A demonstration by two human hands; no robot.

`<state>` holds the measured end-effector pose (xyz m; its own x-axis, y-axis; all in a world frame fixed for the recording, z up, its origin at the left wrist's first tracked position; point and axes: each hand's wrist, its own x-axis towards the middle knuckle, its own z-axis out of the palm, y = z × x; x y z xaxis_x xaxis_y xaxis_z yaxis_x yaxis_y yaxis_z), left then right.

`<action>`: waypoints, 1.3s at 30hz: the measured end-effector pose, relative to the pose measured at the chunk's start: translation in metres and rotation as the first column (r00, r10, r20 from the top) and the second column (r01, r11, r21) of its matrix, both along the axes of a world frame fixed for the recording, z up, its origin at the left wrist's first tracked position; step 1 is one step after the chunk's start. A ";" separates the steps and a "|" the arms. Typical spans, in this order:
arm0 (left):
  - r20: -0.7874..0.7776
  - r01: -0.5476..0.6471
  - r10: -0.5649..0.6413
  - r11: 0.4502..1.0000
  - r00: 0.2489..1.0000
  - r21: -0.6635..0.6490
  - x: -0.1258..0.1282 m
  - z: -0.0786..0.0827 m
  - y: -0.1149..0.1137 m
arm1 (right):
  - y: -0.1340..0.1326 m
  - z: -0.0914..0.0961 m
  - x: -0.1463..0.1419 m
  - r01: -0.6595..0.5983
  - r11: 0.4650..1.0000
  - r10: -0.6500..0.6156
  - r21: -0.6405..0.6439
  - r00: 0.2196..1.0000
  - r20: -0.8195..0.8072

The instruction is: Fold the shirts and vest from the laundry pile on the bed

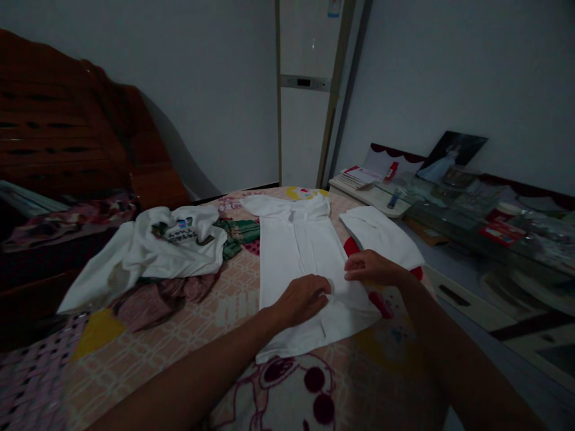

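Note:
A white shirt (291, 251) lies folded lengthwise on the patterned blanket, its collar end away from me and a loose hem towards me. My left hand (306, 296) rests on the lower middle of the shirt, palm down with fingers loosely bent and no cloth visibly gripped. Close to the shirt's right edge is my right hand (371, 266), its fingers bent and the thumb slightly apart from them. Whether its fingertips touch the cloth is hard to make out. Another folded white garment (386, 235) lies just beyond my right hand.
A crumpled white printed shirt (179, 245) lies at left over a brownish-pink cloth (157, 302) and a green cloth (238, 236). The patterned blanket (188, 341) covers the bed. A cluttered glass-topped cabinet (458, 209) stands right; a wooden headboard (67, 120) rises left.

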<state>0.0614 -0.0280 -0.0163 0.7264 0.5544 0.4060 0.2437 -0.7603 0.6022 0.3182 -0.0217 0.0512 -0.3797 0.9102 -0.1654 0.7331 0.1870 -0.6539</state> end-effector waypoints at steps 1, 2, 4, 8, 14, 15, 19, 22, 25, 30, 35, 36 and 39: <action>0.031 -0.032 0.035 0.996 0.999 -0.085 0.000 0.000 0.001 | -0.010 0.000 0.003 -0.027 1.000 0.027 0.016 1.000 -0.003; 0.056 -0.053 0.063 0.985 0.996 -0.165 0.001 0.001 0.003 | -0.020 -0.002 0.005 -0.059 0.997 0.059 0.041 0.998 0.002; 0.092 -0.082 0.112 0.956 0.989 -0.283 0.002 0.002 0.005 | -0.039 -0.012 0.007 -0.114 0.982 0.109 0.150 0.993 0.042; 0.125 -0.110 0.163 0.928 0.979 -0.355 0.003 0.002 0.008 | -0.067 -0.042 -0.003 -0.164 0.871 0.090 0.462 0.980 0.177; 0.120 -0.121 0.171 0.931 0.978 -0.344 0.003 0.002 0.007 | -0.082 -0.062 -0.035 -0.245 0.738 0.045 0.629 0.947 0.317; 0.112 -0.128 0.174 0.934 0.978 -0.334 0.004 0.003 0.007 | -0.082 -0.062 -0.038 -0.243 0.730 0.022 0.639 0.942 0.334; 0.086 -0.163 0.196 0.941 0.977 -0.297 0.004 0.004 0.007 | -0.076 -0.060 -0.038 -0.196 0.762 -0.102 0.617 0.905 0.413; 0.066 -0.169 0.191 0.953 0.979 -0.253 0.002 0.004 0.006 | -0.074 -0.054 -0.027 -0.108 0.807 -0.203 0.581 0.873 0.444; 0.084 -0.132 0.141 0.986 0.986 -0.106 0.001 0.003 0.004 | -0.079 -0.044 -0.015 -0.047 0.812 -0.297 0.582 0.825 0.481; -0.038 0.058 -0.051 0.970 0.998 0.235 0.007 -0.003 -0.005 | -0.093 -0.030 -0.006 -0.043 0.812 -0.377 0.582 0.722 0.580; -0.183 0.229 -0.174 0.908 0.968 0.350 0.016 -0.010 -0.008 | -0.099 -0.027 -0.013 -0.023 0.904 -0.317 0.427 0.633 0.706; -0.198 0.245 -0.184 0.902 0.963 0.356 0.016 -0.010 -0.008 | -0.099 -0.027 -0.014 -0.029 0.913 -0.300 0.407 0.627 0.719; -0.230 0.264 -0.193 0.903 0.954 0.338 0.016 -0.009 -0.009 | -0.101 -0.031 -0.016 -0.068 0.919 -0.263 0.389 0.630 0.731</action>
<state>0.0770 -0.0367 -0.0253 0.8975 0.2051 0.3905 0.1174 -0.9645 0.2366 0.3020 -0.1222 0.0206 -0.1733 0.9847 -0.0159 0.9549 0.1719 0.2421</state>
